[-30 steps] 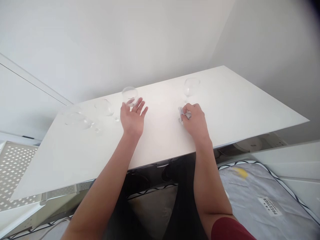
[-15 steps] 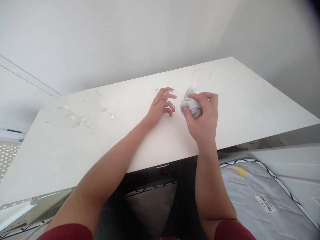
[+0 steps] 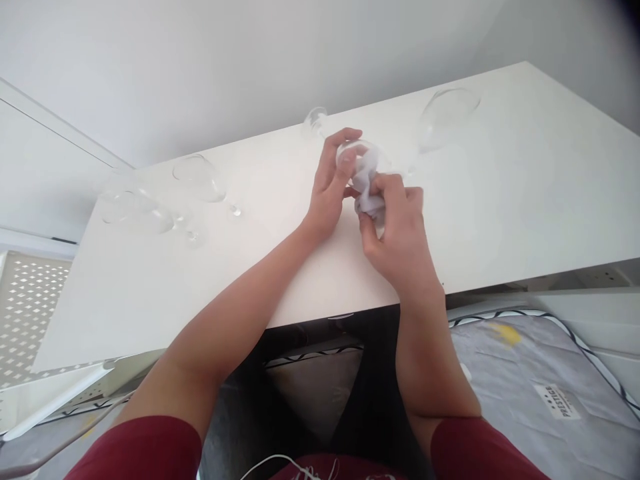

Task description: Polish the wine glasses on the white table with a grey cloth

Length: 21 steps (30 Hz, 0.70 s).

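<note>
My left hand (image 3: 334,183) is wrapped round the bowl of a clear wine glass (image 3: 345,155), which lies tilted, its foot pointing away toward the wall. A pale grey-white cloth (image 3: 369,200) is pinched in my right hand (image 3: 397,227). Part of that cloth reaches into the mouth of the glass, between my two hands. Both hands are just above the white table (image 3: 300,287). Some of my left fingers are hidden behind the glass and cloth.
Several clear stemmed glasses, one of them a wine glass (image 3: 197,177), are on the table's left part. Another clear glass (image 3: 447,120) is at the back right. A white wall (image 3: 225,67) rises behind the table. Below right is a grey quilted mattress (image 3: 540,373).
My right hand has brought the cloth leftward into the glass. My left hand has closed more round the bowl and turned it, so the foot now shows behind. The view has shifted slightly.
</note>
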Motion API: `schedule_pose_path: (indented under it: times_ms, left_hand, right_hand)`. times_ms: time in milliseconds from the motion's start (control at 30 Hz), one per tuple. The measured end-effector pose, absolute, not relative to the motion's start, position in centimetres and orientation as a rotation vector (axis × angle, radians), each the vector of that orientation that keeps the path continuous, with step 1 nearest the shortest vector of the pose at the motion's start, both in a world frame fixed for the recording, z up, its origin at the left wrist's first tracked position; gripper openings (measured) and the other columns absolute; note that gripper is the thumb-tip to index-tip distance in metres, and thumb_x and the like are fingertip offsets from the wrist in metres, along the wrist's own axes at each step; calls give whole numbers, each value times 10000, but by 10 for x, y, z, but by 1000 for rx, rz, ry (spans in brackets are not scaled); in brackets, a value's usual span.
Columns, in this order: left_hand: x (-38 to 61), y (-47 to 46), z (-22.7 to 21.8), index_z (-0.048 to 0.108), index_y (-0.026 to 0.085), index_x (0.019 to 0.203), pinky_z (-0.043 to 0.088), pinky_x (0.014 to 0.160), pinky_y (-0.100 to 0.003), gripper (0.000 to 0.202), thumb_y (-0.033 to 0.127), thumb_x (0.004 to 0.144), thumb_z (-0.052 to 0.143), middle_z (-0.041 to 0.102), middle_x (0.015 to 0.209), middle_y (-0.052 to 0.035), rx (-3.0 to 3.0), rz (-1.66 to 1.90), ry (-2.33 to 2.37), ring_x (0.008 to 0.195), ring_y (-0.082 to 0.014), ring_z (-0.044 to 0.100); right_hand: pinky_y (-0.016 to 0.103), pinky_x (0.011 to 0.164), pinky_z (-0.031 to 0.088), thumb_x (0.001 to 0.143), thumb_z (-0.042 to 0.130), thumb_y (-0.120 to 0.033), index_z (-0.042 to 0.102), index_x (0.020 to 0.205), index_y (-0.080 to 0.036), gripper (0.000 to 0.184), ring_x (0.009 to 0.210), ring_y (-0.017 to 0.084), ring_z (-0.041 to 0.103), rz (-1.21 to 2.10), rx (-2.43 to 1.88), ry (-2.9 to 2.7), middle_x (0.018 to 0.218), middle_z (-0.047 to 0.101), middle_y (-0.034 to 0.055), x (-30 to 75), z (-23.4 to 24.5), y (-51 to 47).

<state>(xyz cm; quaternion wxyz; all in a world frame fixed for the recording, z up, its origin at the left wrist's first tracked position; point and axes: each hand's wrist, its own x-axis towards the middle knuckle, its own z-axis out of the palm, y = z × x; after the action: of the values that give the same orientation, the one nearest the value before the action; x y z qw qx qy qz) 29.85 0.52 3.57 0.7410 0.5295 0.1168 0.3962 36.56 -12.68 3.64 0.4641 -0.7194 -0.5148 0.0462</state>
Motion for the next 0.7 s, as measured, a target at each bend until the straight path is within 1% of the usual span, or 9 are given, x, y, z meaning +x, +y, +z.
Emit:
schedule_pose_path:
  times_ms: [67, 133, 233, 367, 400, 467, 567, 633, 700]
  left_hand:
    - [300, 7, 34, 639, 294, 1195, 491, 640, -241, 250, 498, 1064, 579, 634, 1067, -57, 1165, 906, 244, 873, -161, 678]
    - [300, 7, 34, 619, 314, 1221, 479, 613, -255, 280, 534, 1068, 540, 638, 1071, -62, 1220, 835, 184, 810, -155, 646]
    - [298, 2, 36, 621, 324, 1265, 491, 604, -275, 269, 483, 1048, 603, 646, 1012, -58, 1292, 686, 152, 729, -158, 631]
    - [298, -3, 40, 643, 299, 1203, 517, 638, -262, 263, 408, 984, 738, 689, 1087, -50, 1157, 783, 248, 753, -151, 665]
    - [298, -2, 41, 643, 295, 1195, 518, 646, -257, 263, 423, 985, 735, 694, 1111, -50, 1139, 836, 266, 771, -151, 670]
    - [298, 0, 40, 635, 293, 1205, 507, 646, -252, 275, 479, 1009, 689, 696, 1117, -50, 1138, 945, 294, 789, -153, 671]
    - [297, 2, 38, 634, 305, 1219, 483, 669, -280, 216, 449, 1062, 600, 706, 1114, -56, 1262, 976, 276, 766, -153, 624]
    - [296, 1, 38, 644, 331, 1210, 473, 711, -310, 168, 383, 1090, 540, 711, 1183, -62, 1365, 917, 208, 775, -162, 593]
    - [295, -2, 39, 654, 339, 1195, 468, 735, -318, 172, 359, 1097, 514, 703, 1237, -62, 1375, 899, 173, 801, -169, 596]
  right_hand:
    - [593, 1130, 538, 1026, 511, -160, 624, 1397, -325, 421, 1360, 325, 598, 44, -1665, -1271, 1473, 651, 66, 369, 37, -128]
    - [528, 1128, 553, 1068, 494, -190, 709, 1300, -312, 339, 1344, 297, 634, -158, -1617, -1153, 1477, 651, 67, 371, 38, -130]
    - [496, 964, 630, 1067, 584, -276, 768, 1192, -313, 226, 1205, 311, 707, -371, -1642, -889, 1334, 688, 92, 368, 41, -136]
    - [473, 852, 665, 1031, 668, -360, 750, 1134, -308, 142, 1093, 299, 756, -208, -1659, -859, 1167, 772, 41, 365, 44, -139]
    - [453, 825, 668, 1029, 665, -348, 750, 1149, -298, 156, 1059, 282, 763, -133, -1654, -927, 1182, 786, 34, 367, 45, -138]
    - [427, 803, 667, 1020, 647, -291, 717, 1311, -289, 299, 1080, 268, 756, 16, -1655, -1106, 1344, 758, 40, 370, 44, -136]
    - [460, 901, 663, 1010, 596, -240, 506, 1598, -333, 602, 1262, 297, 692, 178, -1696, -1317, 1604, 583, 51, 375, 40, -132]
    - [499, 977, 645, 1026, 554, -247, 415, 1658, -364, 657, 1310, 307, 662, 251, -1720, -1388, 1631, 547, 51, 376, 37, -130]
    - [506, 994, 639, 1029, 557, -271, 368, 1680, -379, 687, 1288, 300, 666, 314, -1708, -1404, 1608, 561, 54, 375, 36, -129]
